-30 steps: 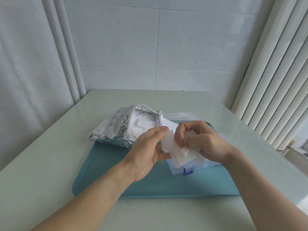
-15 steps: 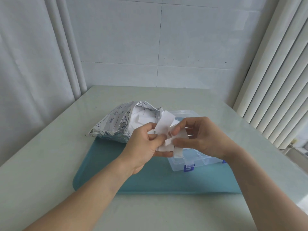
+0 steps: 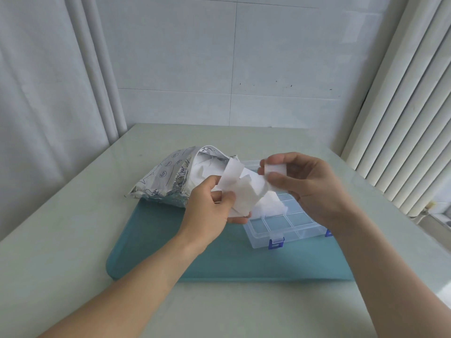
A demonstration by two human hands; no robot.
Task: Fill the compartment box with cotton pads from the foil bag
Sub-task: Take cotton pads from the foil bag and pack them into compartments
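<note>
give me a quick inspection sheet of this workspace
surface: pale table with a teal mat on it
job's things: open foil bag on the mat's far left edge, cotton pads showing inside; clear compartment box on the mat, lid open, near compartments empty
clutter: nothing seen
grippers: left hand grips a bunch of cotton pads; right hand pinches one folded pad
cables: nothing seen
surroundings: tiled wall, curtain left, vertical blinds right

Foil bag [image 3: 168,180] open, lying; white cotton pads [image 3: 240,195] above clear compartment box [image 3: 285,222].
</note>
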